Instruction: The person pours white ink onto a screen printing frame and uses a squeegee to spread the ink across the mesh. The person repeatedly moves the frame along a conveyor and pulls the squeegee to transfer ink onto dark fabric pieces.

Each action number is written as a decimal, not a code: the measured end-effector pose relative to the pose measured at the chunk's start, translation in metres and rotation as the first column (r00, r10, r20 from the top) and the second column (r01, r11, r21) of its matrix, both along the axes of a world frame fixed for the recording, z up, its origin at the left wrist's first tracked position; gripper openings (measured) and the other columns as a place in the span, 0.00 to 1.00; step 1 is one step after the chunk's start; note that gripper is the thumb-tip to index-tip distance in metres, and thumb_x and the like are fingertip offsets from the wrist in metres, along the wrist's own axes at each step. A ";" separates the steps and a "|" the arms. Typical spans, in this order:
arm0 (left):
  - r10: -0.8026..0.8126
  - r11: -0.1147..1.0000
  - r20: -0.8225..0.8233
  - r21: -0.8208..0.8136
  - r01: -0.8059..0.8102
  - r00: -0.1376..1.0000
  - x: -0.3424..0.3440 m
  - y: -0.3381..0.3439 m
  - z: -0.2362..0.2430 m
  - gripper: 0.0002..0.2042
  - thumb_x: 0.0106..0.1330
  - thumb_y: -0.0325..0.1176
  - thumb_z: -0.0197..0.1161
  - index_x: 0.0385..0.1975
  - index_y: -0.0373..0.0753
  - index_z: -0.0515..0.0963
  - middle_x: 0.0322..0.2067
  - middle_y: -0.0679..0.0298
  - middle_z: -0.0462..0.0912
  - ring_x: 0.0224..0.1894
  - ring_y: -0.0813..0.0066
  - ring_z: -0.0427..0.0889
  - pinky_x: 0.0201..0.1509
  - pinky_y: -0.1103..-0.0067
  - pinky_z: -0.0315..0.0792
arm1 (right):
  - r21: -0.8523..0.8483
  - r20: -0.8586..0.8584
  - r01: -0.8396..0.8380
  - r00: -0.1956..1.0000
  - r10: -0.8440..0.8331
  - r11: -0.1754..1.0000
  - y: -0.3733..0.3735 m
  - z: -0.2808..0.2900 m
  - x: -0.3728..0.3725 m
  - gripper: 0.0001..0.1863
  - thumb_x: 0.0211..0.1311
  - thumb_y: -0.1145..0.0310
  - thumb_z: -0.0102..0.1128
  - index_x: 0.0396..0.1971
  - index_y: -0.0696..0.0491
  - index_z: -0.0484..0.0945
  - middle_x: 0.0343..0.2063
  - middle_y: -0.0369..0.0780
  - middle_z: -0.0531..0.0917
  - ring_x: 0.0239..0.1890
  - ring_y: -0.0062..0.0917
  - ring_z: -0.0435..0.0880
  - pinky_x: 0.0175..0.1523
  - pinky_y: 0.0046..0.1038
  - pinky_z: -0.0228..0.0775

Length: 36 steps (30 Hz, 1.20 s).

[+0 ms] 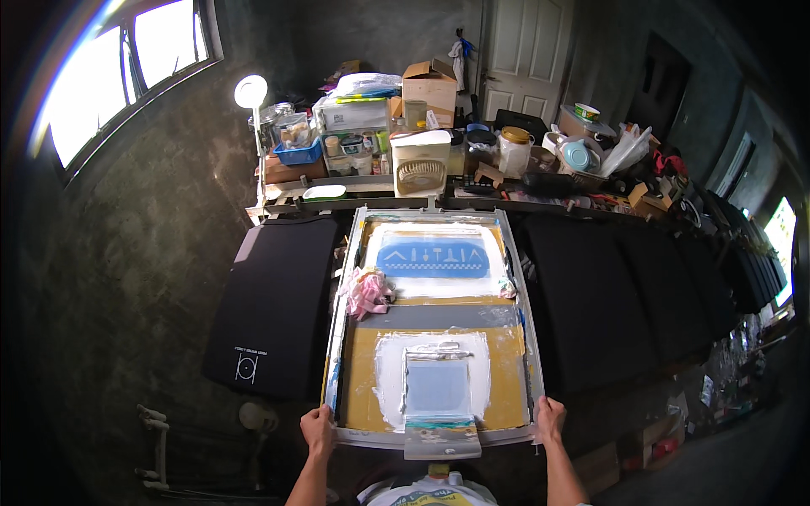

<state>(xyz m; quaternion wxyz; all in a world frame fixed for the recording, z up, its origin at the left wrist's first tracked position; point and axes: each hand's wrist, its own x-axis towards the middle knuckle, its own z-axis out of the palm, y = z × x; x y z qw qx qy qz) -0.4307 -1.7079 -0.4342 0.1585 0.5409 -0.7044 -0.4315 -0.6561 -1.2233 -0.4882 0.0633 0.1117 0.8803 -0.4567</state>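
A screen-printing frame (534, 363) with pale metal rails lies lengthwise ahead of me. My left hand (317, 428) is closed round its near left corner, and my right hand (550, 419) grips the near right corner. Brown tape and white ink surround two blue stencil areas; the far stencil (433, 257) carries small tool-like shapes, while the near stencil (437, 386) is a plain square. A flat, ink-stained grey board, perhaps a squeegee (442, 442), rests over the near rail. Crumpled pink cloth (368, 293) sits by the left rail, with a smaller wad (506, 288) opposite.
Black garments on boards flank the frame: one printed shirt (274, 304) at left, several dark ones (591, 304) at right. Behind stand a small white fan (420, 164), a lit lamp (251, 91), a cardboard box (429, 88) and several jars. A rack of white pipes (160, 447) is low left.
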 end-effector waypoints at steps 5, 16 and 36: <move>-0.032 0.999 0.061 -0.021 0.033 0.998 -0.010 0.006 0.005 0.21 0.69 0.42 0.63 0.23 0.26 0.81 0.17 0.63 0.77 0.23 0.79 0.72 0.29 0.72 0.67 | -0.045 0.052 0.005 0.999 -0.003 0.999 0.004 -0.008 -0.008 0.21 0.70 0.63 0.56 0.20 0.63 0.68 0.14 0.40 0.63 0.22 0.19 0.62 0.27 0.35 0.56; -0.137 0.982 0.192 -0.099 0.158 0.972 -0.025 0.007 0.021 0.21 0.71 0.42 0.61 0.26 0.25 0.79 0.17 0.58 0.77 0.24 0.76 0.73 0.30 0.69 0.68 | -0.047 0.031 -0.096 0.995 0.098 0.994 0.016 -0.006 -0.024 0.19 0.71 0.64 0.53 0.22 0.62 0.69 0.17 0.47 0.68 0.22 0.28 0.65 0.28 0.38 0.57; -0.200 0.963 0.345 -0.102 0.249 0.917 -0.032 0.004 -0.006 0.20 0.76 0.42 0.56 0.30 0.27 0.78 0.23 0.48 0.81 0.27 0.58 0.81 0.35 0.63 0.71 | 0.075 -0.030 -0.144 0.989 0.146 0.987 0.012 -0.051 -0.041 0.14 0.60 0.70 0.53 0.18 0.63 0.71 0.17 0.56 0.72 0.20 0.48 0.75 0.29 0.45 0.61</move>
